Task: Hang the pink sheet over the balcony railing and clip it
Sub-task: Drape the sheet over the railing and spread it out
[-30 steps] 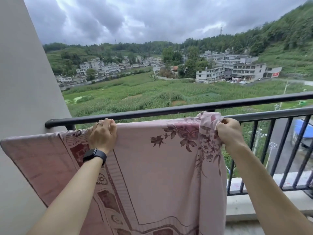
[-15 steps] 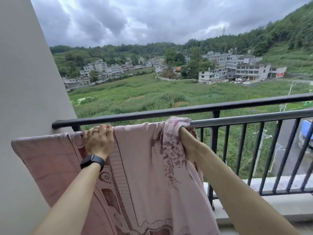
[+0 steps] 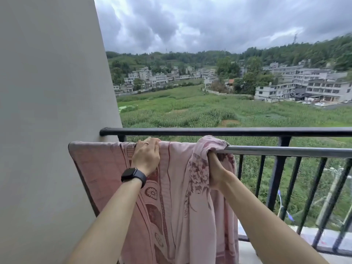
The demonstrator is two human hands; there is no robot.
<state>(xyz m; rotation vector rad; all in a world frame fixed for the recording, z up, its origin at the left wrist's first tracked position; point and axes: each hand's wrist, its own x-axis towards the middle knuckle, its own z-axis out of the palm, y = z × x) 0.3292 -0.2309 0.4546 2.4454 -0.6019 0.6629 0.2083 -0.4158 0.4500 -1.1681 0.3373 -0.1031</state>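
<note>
**Now draped, both hands gripping**

Left hand [image 3: 147, 158] clamps the pink sheet [image 3: 177, 197] on the grey inner rail [image 3: 285, 151]. Right hand [image 3: 215, 168] holds the bunched edge from below, fingers curled into cloth. Sheet hangs beside the wall [image 3: 47, 111].

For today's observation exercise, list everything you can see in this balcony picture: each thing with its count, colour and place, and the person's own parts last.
pink sheet: one, pink with dark red floral pattern, draped over the grey rail, bunched at its right end
grey rail: one, grey, lower horizontal bar
black railing: one, black, top bar with vertical bars below right
wall: one, pale grey, left
watch: one, black, left wrist
ring: one, silvery, left hand finger
left hand: gripping sheet on rail
right hand: clutching bunched sheet
</note>
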